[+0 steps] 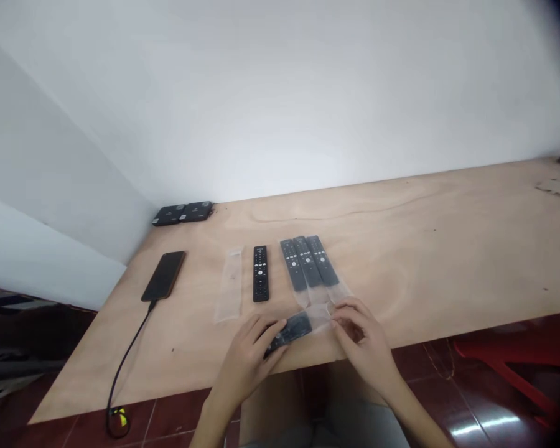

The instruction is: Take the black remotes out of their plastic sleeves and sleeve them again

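Jutting from left fingers (274, 331), remote (298, 327)

Desk (401, 249): light wood, flat sheet with visible grain, low sheen, small dark specks. Wall (280, 93): white, smooth, matt. Remote (261, 274), unwrapped: black plastic, mostly matt. Three remotes (309, 261) in sleeves: dark plastic, greyed by translucent, milky plastic film. Remote in the hands (298, 328): dark plastic, partly within similar film, creased at the loose end. Empty sleeve (231, 284): thin, cloudy plastic, lightly wrinkled. Phone (164, 275): dark, smooth screen. Two flat boxes (183, 213): black, apparently plastic, pale labels. Floor (471, 398): dark red tiles, glossy, bright reflections. Chair (508, 367): red, apparently smooth plastic.
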A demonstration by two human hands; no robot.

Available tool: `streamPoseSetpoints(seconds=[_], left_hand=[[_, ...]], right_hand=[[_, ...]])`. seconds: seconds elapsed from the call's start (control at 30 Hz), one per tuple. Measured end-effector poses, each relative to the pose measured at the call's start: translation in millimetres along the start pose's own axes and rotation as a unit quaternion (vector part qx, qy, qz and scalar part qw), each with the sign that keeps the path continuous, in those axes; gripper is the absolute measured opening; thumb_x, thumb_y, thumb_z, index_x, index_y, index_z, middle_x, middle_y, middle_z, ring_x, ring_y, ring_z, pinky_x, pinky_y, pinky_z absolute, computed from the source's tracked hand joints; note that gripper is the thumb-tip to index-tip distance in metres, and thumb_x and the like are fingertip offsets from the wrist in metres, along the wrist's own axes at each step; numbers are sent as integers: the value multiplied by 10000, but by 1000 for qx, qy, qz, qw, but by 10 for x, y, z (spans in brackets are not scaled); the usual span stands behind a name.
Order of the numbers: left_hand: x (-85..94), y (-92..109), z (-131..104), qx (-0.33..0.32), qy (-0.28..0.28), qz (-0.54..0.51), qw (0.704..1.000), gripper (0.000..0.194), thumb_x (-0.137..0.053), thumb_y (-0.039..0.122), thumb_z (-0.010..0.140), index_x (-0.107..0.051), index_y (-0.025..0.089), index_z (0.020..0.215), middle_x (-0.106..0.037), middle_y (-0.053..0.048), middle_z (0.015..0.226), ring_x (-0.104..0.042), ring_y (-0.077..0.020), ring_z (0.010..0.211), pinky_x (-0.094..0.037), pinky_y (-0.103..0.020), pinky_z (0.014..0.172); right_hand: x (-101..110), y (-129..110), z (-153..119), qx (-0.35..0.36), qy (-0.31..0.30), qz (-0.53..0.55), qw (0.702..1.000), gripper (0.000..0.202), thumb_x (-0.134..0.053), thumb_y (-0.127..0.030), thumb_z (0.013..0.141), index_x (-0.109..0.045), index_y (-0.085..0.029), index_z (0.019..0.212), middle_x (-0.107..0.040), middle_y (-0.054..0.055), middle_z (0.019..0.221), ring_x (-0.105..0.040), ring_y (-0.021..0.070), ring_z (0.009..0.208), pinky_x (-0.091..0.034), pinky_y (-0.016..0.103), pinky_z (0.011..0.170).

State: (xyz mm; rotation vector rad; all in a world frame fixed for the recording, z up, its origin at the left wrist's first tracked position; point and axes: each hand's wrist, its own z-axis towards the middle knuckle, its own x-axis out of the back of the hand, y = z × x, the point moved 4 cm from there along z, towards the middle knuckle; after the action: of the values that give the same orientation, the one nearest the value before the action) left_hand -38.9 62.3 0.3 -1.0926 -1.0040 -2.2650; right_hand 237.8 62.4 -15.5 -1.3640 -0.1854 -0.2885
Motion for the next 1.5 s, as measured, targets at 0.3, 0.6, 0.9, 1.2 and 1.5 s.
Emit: streamPoseSetpoints(seconds=[0.3, 0.6, 0.9, 1.2, 1.5], left_hand=[[52, 104, -22, -15, 24, -14, 1000, 485, -713, 179, 1043, -607, 281, 1505, -742, -137, 1272, -732, -283, 1122, -649, -451, 954], [18, 167, -55, -35, 30, -5, 999, 484, -703, 130, 1038, -615, 236, 1502, -732, -153, 1291, -713, -280, 1144, -645, -454, 961], [47, 204, -56, -44, 37, -5, 998, 495, -721, 76, 1003, -637, 198, 1475, -720, -161, 1275, -695, -284, 1136, -639, -444, 948], [51, 268, 6, -40, 47, -36, 997, 513, -730, 80, 1006, -622, 192, 1494, -710, -165, 1277, -682, -282, 1167, -639, -445, 974], [57, 243, -16, -42, 38, -32, 998, 521, -715, 66, 1011, -620, 193, 1507, -700, -172, 1299, -668, -290, 1203, -631, -468, 1005]], right_hand=[[-56, 86, 24, -138, -89, 122, 979, 305, -611, -421, 1042, -863, -249, 1052, -707, 121, 1422, -679, 176, 713, -610, 337, 625], [-135, -215, 119, -158, -169, 169, 958, 276, -760, -480, 984, -897, -241, 989, -844, 86, 1020, -770, 313, 1033, -602, 470, 1035], [-202, -90, 151, -144, -152, 169, 963, 288, -941, -506, 810, -913, -229, 880, -798, 105, 1066, -746, 288, 991, -599, 395, 901], [-234, -140, 76, -166, -103, 182, 964, 533, -749, -621, 986, -775, -189, 674, -710, 52, 785, -611, 189, 730, -512, 292, 673], [-180, 23, 124, -142, -130, 194, 962, 383, -938, -582, 807, -913, -218, 925, -785, 128, 1140, -732, 296, 1065, -621, 385, 904]])
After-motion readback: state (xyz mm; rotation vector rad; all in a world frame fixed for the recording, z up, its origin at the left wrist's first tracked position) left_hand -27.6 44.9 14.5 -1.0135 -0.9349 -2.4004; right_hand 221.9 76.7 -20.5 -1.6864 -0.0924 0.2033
